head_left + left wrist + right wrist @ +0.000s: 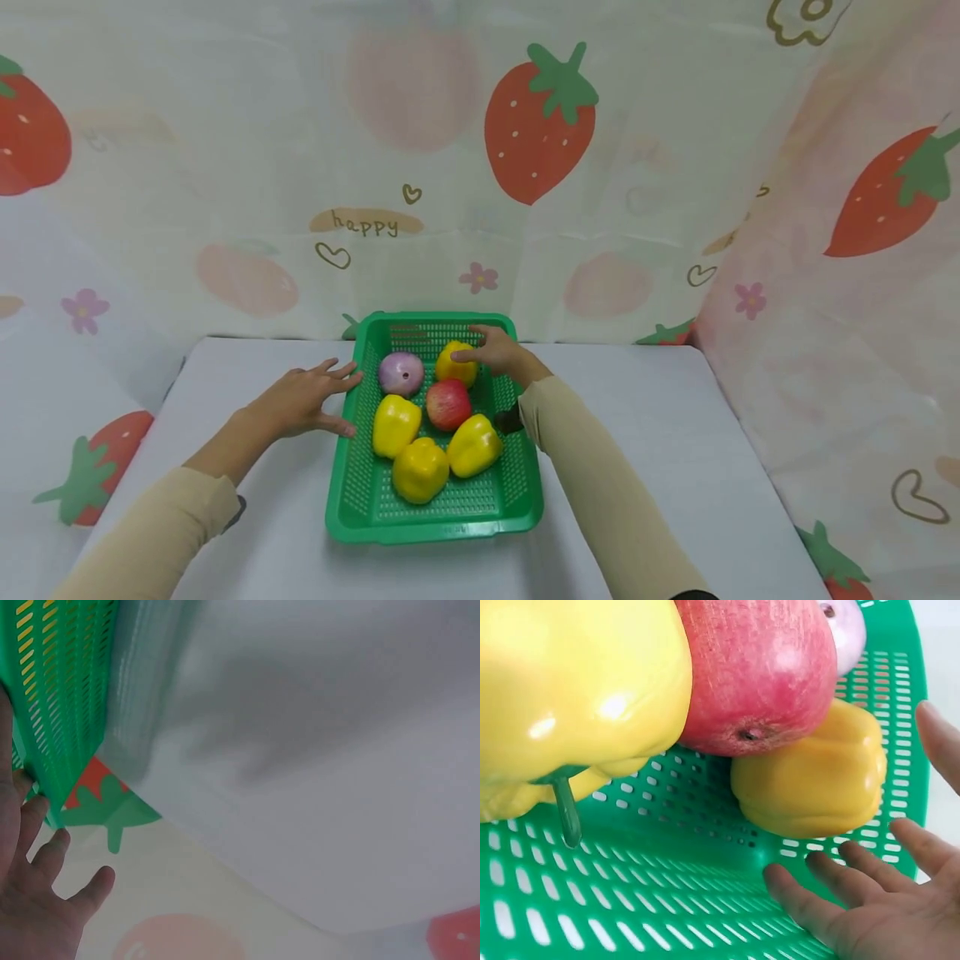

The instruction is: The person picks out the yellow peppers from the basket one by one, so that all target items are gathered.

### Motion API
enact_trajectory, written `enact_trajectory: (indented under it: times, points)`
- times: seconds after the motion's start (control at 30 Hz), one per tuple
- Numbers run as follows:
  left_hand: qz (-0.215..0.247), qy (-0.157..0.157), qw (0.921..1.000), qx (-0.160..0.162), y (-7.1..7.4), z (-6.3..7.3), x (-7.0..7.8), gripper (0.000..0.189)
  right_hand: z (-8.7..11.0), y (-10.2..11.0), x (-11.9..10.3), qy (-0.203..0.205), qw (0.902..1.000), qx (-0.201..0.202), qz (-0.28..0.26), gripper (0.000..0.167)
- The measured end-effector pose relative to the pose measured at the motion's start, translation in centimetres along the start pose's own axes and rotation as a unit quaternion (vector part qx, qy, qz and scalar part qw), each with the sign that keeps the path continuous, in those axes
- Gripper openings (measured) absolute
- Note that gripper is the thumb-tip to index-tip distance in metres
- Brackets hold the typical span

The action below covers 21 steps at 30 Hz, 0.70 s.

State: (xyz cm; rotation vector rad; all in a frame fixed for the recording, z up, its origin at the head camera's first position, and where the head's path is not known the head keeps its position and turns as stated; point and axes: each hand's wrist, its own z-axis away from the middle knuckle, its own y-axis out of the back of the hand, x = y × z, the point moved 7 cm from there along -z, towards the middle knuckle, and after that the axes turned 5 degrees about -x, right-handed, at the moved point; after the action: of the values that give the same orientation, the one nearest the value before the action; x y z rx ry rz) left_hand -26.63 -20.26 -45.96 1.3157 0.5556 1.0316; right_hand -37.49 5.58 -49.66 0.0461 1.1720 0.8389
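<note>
A green plastic basket holds yellow bell peppers, a red apple and a round pale-purple vegetable. My right hand reaches over the far right side of the basket, beside the farthest yellow bell pepper. In the right wrist view its fingers are spread next to that pepper, with a gap showing between them. My left hand is at the basket's left side, fingers spread and fingertips right at the rim. The left wrist view shows these loose fingers along the perforated wall.
The basket stands on a white-covered table against a strawberry-print backdrop. Toward the near end of the basket lie three more peppers, one nearest the front. A dark wrist device at the right cuff overlaps the basket's right wall.
</note>
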Motion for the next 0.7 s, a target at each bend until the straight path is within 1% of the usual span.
enact_trajectory:
  times: [0.13, 0.27, 0.4, 0.53, 0.7]
  points:
    - [0.0, 0.001, 1.0, -0.003, -0.1, 0.0, -0.1, 0.09, -0.4, -0.4, 0.0, 0.0, 1.0, 0.005, 0.008, 0.075]
    - [0.0, 0.002, 1.0, 0.001, 0.0, 0.1, -0.1, 0.089, -0.9, -0.6, 0.2, -0.003, 0.9998, 0.017, 0.009, 0.072]
    - [0.0, 0.002, 1.0, 0.006, 0.2, 0.2, -0.1, 0.088, -1.1, -0.8, 0.3, -0.009, 0.9997, 0.022, -0.004, 0.07]
    - [0.005, 0.002, 1.0, 0.004, 0.1, 0.2, -0.1, 0.088, -1.2, -1.0, 0.6, -0.017, 0.9997, 0.016, -0.009, 0.069]
    - [0.011, 0.003, 0.9999, 0.0, 0.0, 0.2, -0.1, 0.089, -1.5, -1.4, 1.1, -0.023, 0.9997, 0.009, -0.002, 0.068]
